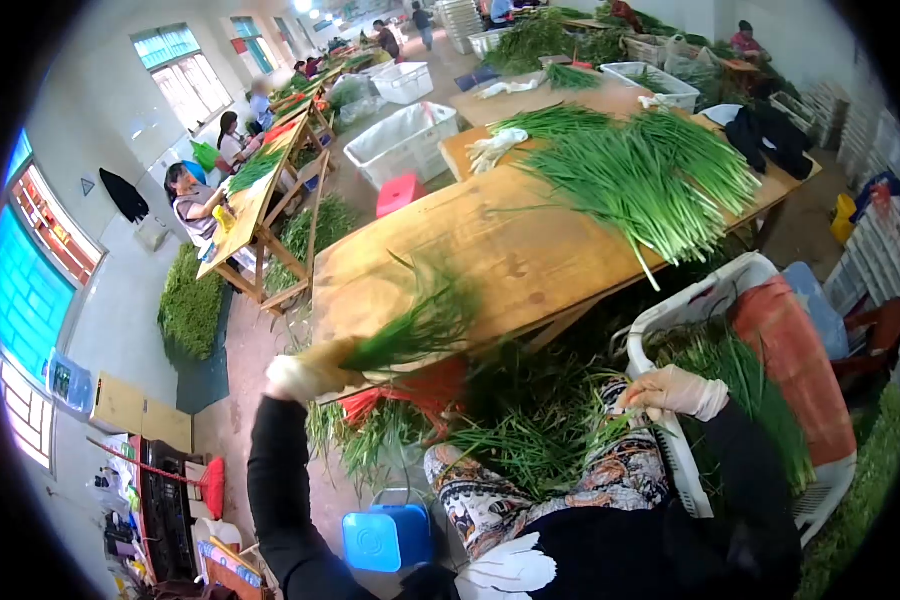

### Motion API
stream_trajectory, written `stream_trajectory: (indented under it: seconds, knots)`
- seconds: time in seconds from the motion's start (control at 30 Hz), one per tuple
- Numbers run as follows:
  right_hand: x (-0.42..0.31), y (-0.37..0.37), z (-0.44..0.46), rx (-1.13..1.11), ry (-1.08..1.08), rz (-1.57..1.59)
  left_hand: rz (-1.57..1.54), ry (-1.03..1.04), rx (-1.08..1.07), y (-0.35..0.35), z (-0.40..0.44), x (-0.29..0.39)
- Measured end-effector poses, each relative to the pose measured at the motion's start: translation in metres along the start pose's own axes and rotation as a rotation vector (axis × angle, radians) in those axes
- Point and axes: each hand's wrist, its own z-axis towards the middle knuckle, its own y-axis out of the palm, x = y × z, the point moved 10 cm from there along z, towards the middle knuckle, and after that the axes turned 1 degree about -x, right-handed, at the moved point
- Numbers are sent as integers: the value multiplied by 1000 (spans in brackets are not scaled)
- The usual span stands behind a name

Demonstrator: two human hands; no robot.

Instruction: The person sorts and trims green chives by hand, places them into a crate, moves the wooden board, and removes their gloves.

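Observation:
My left hand (315,371), in a pale glove and smeared by motion, is closed around a bunch of chives (415,318). The bunch's green leaves spread to the right over the near edge of the wooden table (420,240). My right hand (673,392), in a thin whitish glove, has its fingers curled together over my patterned trouser leg (625,465). A few green bits show by its fingertips; whether it grips them I cannot make out. Next to it stands a white basket (642,345) holding chives (740,380) and a reddish cloth (792,360). Loose leaves (520,430) cover my lap.
A large pile of chives (660,170) lies on the table's far right, beside white gloves (495,148) and dark clothing (770,140). A blue bin (385,537) stands by my legs. White crates (400,140) stand beyond the table. Other people work at tables (235,235) on the left.

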Motion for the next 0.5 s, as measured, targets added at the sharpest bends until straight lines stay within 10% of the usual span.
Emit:
stream_trajectory:
  seconds: [0.07, 0.27, 0.33, 0.5]
  knots:
    - [-11, -10, -3, 62, -24, 65, -547, -318, -20, -47, -7, 33]
    - [-47, -14, -14, -97, -5, -80, -699, -256, 505, -131, -14, 30]
    - [-83, -26, -14, -37, -216, -290, -700, -340, 533, -96, 3, 2]
    - [-176, -76, -35, 244, -239, -451, -2044, -137, 472, 52, 80, 40]
